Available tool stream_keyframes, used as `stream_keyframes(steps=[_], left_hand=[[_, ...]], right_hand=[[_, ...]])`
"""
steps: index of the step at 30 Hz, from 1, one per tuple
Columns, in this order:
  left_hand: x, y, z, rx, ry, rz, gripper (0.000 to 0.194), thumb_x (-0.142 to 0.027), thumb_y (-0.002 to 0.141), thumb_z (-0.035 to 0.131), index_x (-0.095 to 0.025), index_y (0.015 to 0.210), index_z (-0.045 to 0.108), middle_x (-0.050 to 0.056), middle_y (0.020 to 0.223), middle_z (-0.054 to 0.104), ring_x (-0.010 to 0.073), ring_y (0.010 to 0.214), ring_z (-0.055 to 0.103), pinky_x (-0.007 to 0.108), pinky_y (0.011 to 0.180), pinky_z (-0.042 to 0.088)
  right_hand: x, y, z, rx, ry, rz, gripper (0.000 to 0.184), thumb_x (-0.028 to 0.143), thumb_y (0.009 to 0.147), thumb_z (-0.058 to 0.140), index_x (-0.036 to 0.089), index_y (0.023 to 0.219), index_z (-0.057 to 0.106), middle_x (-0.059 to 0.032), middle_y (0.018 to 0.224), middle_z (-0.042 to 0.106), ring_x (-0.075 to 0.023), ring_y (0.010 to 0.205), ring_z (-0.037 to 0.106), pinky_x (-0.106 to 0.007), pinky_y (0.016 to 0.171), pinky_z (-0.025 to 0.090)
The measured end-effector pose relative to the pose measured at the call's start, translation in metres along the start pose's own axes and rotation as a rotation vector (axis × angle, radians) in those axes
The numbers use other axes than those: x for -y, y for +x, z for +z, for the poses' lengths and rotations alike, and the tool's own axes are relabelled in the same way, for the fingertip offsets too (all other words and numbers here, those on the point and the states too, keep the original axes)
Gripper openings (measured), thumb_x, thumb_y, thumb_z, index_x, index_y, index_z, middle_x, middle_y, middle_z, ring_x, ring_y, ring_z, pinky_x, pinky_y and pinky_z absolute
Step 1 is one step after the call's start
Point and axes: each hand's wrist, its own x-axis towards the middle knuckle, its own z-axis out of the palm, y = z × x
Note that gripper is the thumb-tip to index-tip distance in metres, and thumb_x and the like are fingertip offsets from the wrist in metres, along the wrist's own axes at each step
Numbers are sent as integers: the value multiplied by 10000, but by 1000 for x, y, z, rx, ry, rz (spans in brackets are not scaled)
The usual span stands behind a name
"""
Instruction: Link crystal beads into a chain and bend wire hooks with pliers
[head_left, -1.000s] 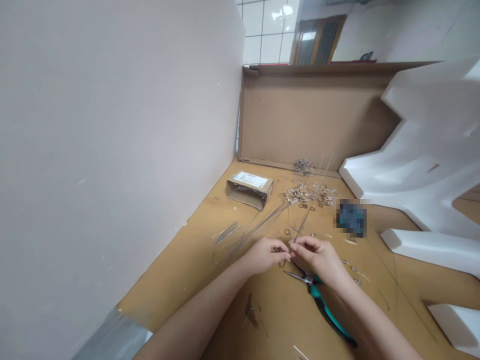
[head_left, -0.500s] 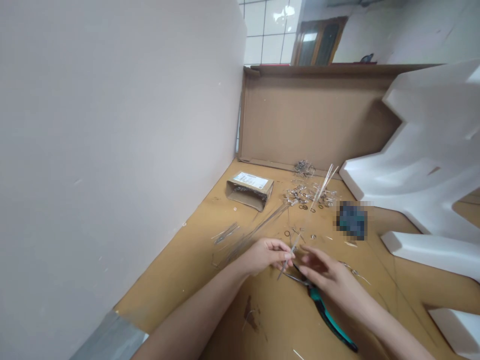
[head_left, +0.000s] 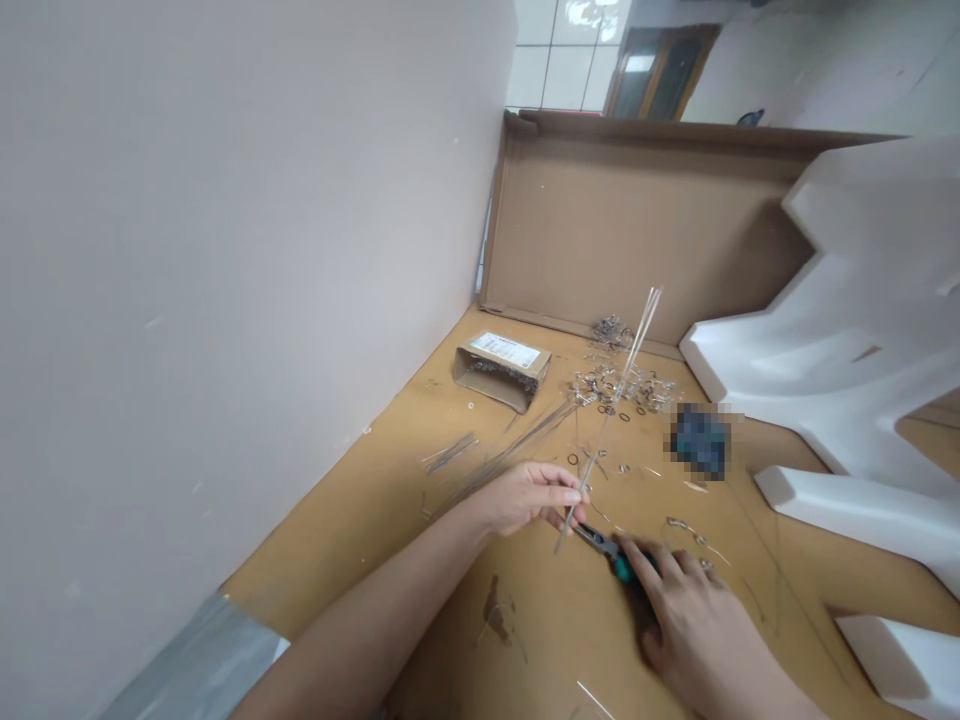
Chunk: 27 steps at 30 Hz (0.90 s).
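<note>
My left hand [head_left: 541, 497] pinches several thin metal wires [head_left: 592, 462] between thumb and fingers; they slant up and away to the right. Just below them are the jaws of green-and-black pliers [head_left: 624, 566], near my left fingertips. Over the handles lies my right hand [head_left: 690, 605], its fingers curled round them. Part of the handles is hidden under the palm. Whether the jaws touch the wires I cannot tell. Bent wire pieces [head_left: 697, 538] lie beyond my right fingers.
A small open cardboard box [head_left: 504, 372] rests on the brown work surface [head_left: 360, 590]. A longer bundle of wires [head_left: 517, 450] and a pile of small metal bits [head_left: 611, 385] lie behind my hands. White foam [head_left: 840, 505] borders the right, a cardboard wall [head_left: 630, 235] the back.
My right hand has come down onto the pliers' handles and grips them. The pliers have shifted. My left hand still holds the wires, which now stand a little steeper.
</note>
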Motion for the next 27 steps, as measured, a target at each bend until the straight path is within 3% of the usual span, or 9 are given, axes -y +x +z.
stream_keyframes(steps=[5,7,10,12,17,27], left_hand=[[-3,-3,-1,108,-125,25,228,-270,622,722,-97,721,613,31,620,621,98,523,576,205,491,466],[-4,-5,-1,174,-217,48,197,-250,646,706,-95,726,613,26,612,600,92,528,562,189,472,456],[-4,-7,-2,226,-320,69,174,-241,667,689,-100,721,604,7,577,552,77,524,530,144,415,406],[-4,-7,-2,229,-327,60,172,-242,671,685,-100,711,597,0,566,534,72,518,518,135,401,390],[-6,-7,4,176,-119,-21,198,-258,654,697,-100,732,605,26,621,592,88,538,550,186,474,455],[-13,-11,15,77,231,-64,280,-377,653,683,-132,734,576,4,668,610,67,519,534,218,526,448]], right_hand=[[-12,2,-8,18,208,156,435,143,675,417,162,1089,549,-130,1018,598,-302,909,572,-404,719,458],[-18,1,-20,87,460,187,391,162,658,428,169,1032,542,-101,981,603,-275,900,574,-376,761,447],[-24,-1,-47,250,911,95,261,216,680,415,195,907,543,-43,868,617,-234,843,581,-318,750,447],[-26,-2,-65,265,1092,88,253,249,717,412,212,937,530,-33,911,615,-226,869,573,-305,754,437],[-26,3,-87,378,1065,35,204,236,727,477,227,925,524,-5,841,592,-208,825,544,-300,753,414],[-28,8,-80,420,1041,22,166,199,700,449,231,842,528,-9,810,576,-208,785,524,-297,702,416]])
